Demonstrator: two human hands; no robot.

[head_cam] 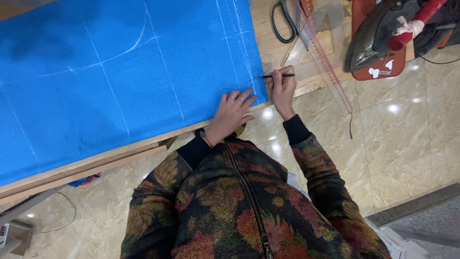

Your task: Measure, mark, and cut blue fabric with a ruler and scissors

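a wide sheet of blue cloth (120,72) fills the upper left of the frame, spread flat on a wooden counter (96,160) and crossed by pale chalk lines, some straight and one curved. below it, in the lower middle of the frame, the person's patterned jacket takes up much of the view. in the upper right corner a dark iron (378,33) sits on a red stand, and left of it a long clear ruler (326,67) lies slanted across the bare wood, with black scissors (282,21) near the top edge. the left hand (232,112) lies flat with its fingers spread, pressing the lower right corner of the cloth to the counter. just beside it the right hand (282,88) is curled tight around a thin dark pencil-like tool (277,76), whose tip touches the cloth's right edge where chalk lines run close together. the step in hand looks like marking or picking at that edge while the other palm keeps the cloth from sliding. the next move probably calls for steady pressure from the flat hand and a small, controlled stroke along the edge, since the weave there looks loose and a few threads stray from it.
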